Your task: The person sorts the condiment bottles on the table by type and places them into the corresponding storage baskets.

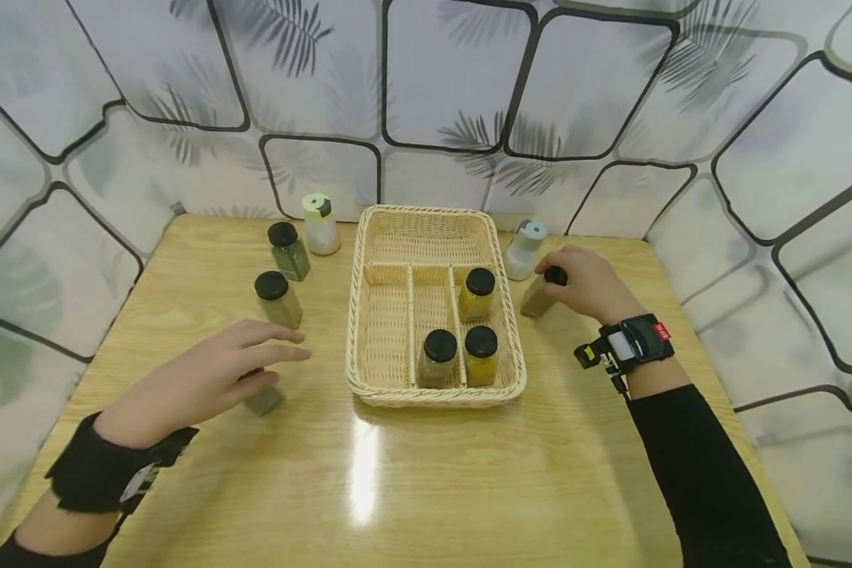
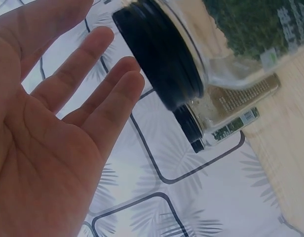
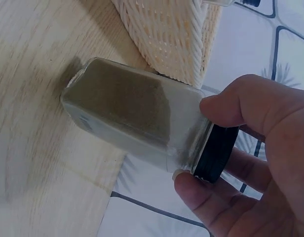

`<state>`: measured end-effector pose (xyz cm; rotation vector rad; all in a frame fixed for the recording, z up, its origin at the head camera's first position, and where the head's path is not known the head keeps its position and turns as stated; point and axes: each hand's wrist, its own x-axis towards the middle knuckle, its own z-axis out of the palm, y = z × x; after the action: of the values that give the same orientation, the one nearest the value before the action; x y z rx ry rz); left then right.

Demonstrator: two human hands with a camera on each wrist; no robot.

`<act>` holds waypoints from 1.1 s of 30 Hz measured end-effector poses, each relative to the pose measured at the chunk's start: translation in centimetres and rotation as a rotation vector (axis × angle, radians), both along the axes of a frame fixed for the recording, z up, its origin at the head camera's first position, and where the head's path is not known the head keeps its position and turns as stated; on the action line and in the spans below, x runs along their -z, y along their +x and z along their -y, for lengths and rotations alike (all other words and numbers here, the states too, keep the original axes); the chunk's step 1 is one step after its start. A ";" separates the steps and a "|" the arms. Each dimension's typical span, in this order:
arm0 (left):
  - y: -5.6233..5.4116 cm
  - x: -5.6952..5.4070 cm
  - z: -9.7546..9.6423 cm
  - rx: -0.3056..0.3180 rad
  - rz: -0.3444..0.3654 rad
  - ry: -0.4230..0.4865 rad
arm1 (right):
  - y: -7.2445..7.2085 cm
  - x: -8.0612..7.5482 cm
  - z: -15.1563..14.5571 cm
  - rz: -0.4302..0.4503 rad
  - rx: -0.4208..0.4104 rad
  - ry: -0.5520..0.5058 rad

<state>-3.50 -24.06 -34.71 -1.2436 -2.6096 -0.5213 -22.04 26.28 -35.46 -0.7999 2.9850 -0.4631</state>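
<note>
At the neck and black lid, my right hand [image 1: 588, 285] pinches a glass spice jar [image 3: 130, 106] of grey-brown powder. Its base is at the tabletop, just right of the wicker basket [image 1: 353, 339]. My left hand [image 1: 209, 375] has its fingers extended over a black-lidded jar of green herbs [image 2: 250, 34], which it partly hides in the head view. In the left wrist view a gap shows between those fingers and the lid. Inside the basket, two yellow spice jars [image 1: 477, 296] stand in the right compartment and a brownish jar [image 1: 437, 361] in the middle one.
Farther back on the left stand a tan powder jar [image 1: 279, 301], a green herb jar [image 1: 289, 254] and a white shaker with a light green cap [image 1: 321, 227]. Another white shaker [image 1: 522, 251] stands right of the basket. Patterned cloth [image 1: 440, 87] walls the table's back and sides.
</note>
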 end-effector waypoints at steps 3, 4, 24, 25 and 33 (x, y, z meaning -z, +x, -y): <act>0.1 -0.3 -0.1 -0.003 -0.004 -0.006 | 0.0 -0.7 0.2 -0.005 -0.013 0.012; 0.1 -0.3 -0.1 -0.001 -0.007 -0.008 | 0.1 -0.9 0.3 -0.005 -0.017 0.013; -0.3 -0.2 0.0 0.020 -0.001 0.012 | 1.0 -4.4 0.7 -0.037 -0.104 0.037; -0.3 -0.1 0.1 0.020 -0.004 0.014 | 1.0 -4.6 0.8 -0.045 -0.108 0.032; -0.2 0.2 0.2 0.005 0.023 0.008 | 1.7 -6.2 1.2 -0.049 -0.078 0.059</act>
<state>-3.71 -24.28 -34.95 -1.2490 -2.6215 -0.5496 -20.36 25.08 -29.30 -0.9310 2.9824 -0.3560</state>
